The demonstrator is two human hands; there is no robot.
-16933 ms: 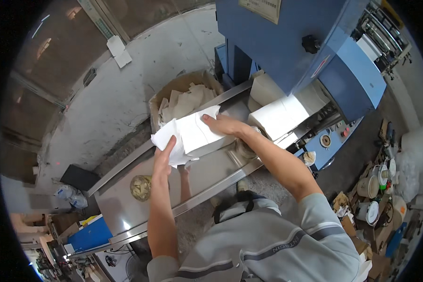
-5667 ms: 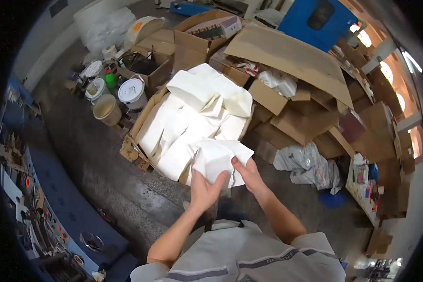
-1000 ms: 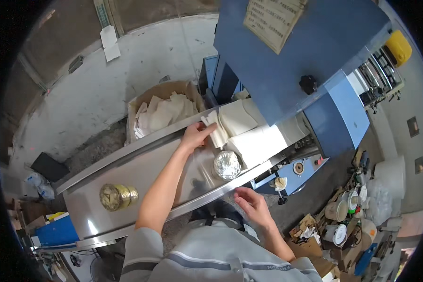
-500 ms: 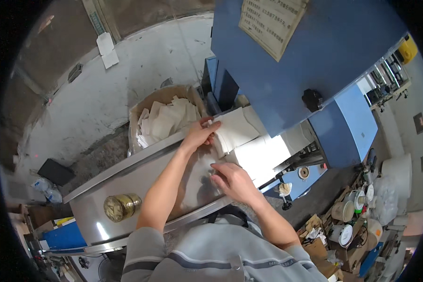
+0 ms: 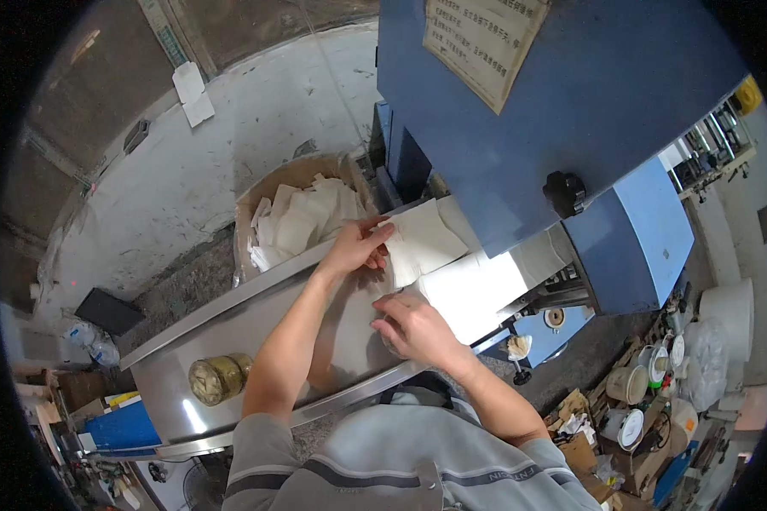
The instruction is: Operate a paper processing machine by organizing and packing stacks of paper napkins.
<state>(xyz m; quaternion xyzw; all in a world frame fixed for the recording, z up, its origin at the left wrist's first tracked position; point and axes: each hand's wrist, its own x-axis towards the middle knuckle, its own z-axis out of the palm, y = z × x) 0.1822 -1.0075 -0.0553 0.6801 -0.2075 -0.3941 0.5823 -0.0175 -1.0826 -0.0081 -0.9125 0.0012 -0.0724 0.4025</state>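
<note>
A stack of white paper sheets (image 5: 424, 238) lies at the far right end of a steel table, by the blue machine. At its left edge is my left hand (image 5: 358, 249), thumb over the corner and fingers bent beside it, closed on the sheets. Nearer to me, my right hand (image 5: 418, 330) hovers by the lower corner of the stack. Its fingers are loosely curled and apart, and I see nothing in them. Brightly lit white sheets (image 5: 473, 294) lie to the right, running under the machine.
The steel table (image 5: 166, 379) bears a tape-wrapped roll or jar (image 5: 217, 380) at its left. Behind it, a cardboard box (image 5: 249, 204) holds crumpled white paper. The blue machine (image 5: 486, 145) with a black knob (image 5: 562, 194) overhangs the right. Tubs and a bin (image 5: 729, 319) stand farther right.
My right hand has drawn slightly left, its fingers a little more curled. My left hand stays at the sheets' left edge. The whole view has shifted slightly.
</note>
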